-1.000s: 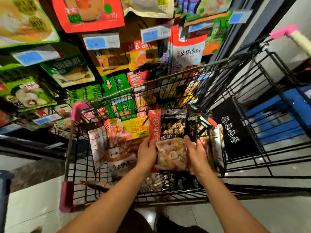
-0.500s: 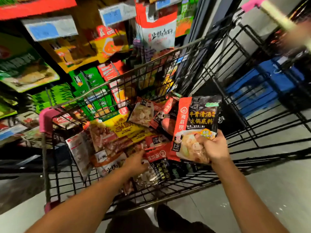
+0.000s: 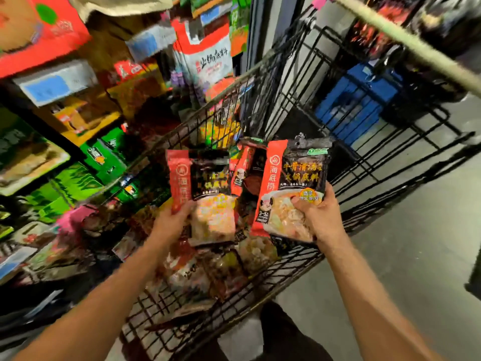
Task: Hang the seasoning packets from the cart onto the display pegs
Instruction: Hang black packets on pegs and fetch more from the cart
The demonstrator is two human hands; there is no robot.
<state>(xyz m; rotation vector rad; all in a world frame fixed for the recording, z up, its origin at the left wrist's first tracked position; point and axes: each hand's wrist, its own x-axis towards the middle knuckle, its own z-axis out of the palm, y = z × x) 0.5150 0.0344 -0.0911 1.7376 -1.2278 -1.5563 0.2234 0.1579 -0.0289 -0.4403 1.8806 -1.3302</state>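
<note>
My right hand (image 3: 318, 217) grips a black and red seasoning packet (image 3: 294, 175) by its lower right corner, upright above the wire cart (image 3: 294, 105). My left hand (image 3: 170, 222) holds a second black and red packet (image 3: 205, 188) of the same kind by its lower left edge, level with the first. Both packets hang over a pile of several more packets (image 3: 221, 269) lying in the cart's basket. The display pegs are hidden behind hanging stock on the left.
Hanging packets and price tags (image 3: 54, 84) fill the display wall at the left. A white and red bag (image 3: 208, 58) hangs behind the cart. Blue crates (image 3: 359, 100) stand beyond the cart at the right. Grey floor (image 3: 416, 243) lies to the right.
My left hand has picked a second packet out of the cart pile and raised it beside the one in my right hand. The view has swung up and left.
</note>
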